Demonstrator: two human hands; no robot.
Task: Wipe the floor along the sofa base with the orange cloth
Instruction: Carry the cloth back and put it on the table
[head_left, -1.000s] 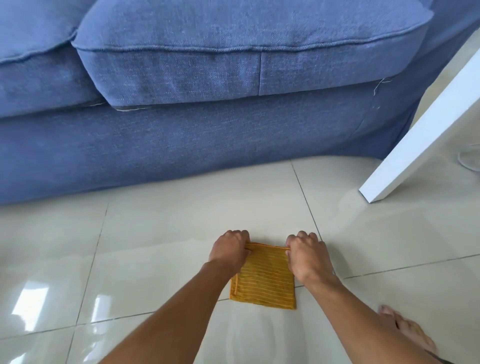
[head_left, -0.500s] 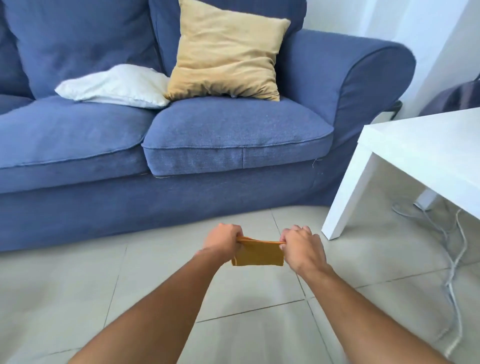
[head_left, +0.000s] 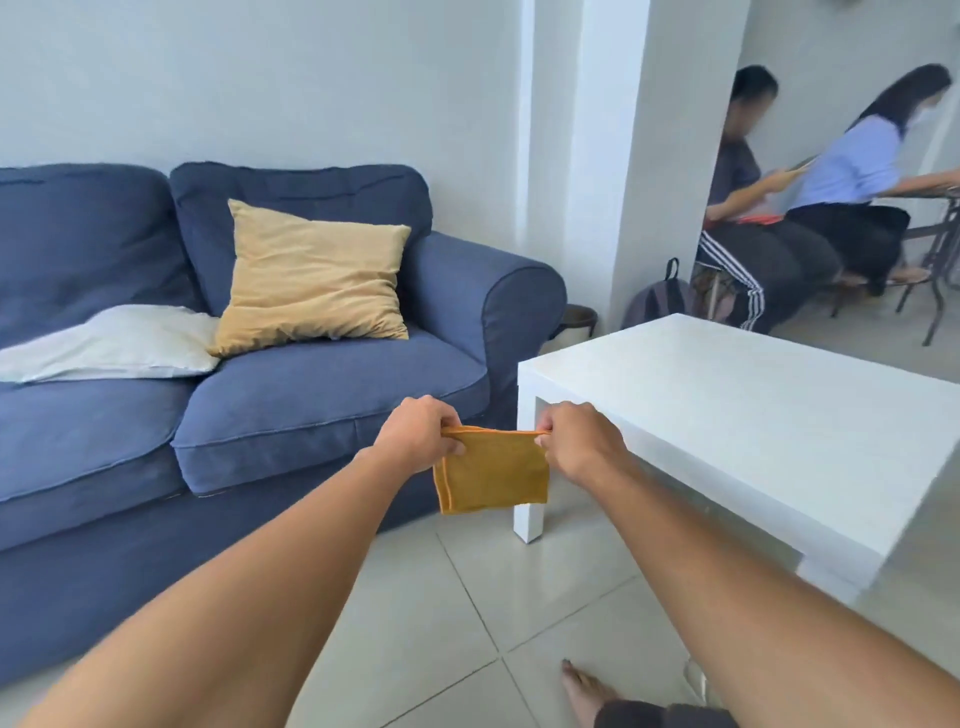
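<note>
The folded orange cloth (head_left: 491, 470) hangs in the air in front of me, well above the floor. My left hand (head_left: 418, 434) pinches its top left corner and my right hand (head_left: 582, 441) pinches its top right corner, so the top edge is pulled taut between them. Behind the cloth stands the blue sofa (head_left: 291, 395); its base (head_left: 119, 545) meets the pale tiled floor (head_left: 467, 623) at the lower left.
A white low table (head_left: 737, 415) stands close on the right, one leg just behind the cloth. A tan cushion (head_left: 311, 280) and a white cushion (head_left: 109, 343) lie on the sofa. My bare foot (head_left: 587, 691) is on the tiles. Two people sit at the far right, a backpack near them.
Both hands have lifted the cloth off the floor and raised it to about seat height. The view has tilted up, away from the sofa base, taking in the room.
</note>
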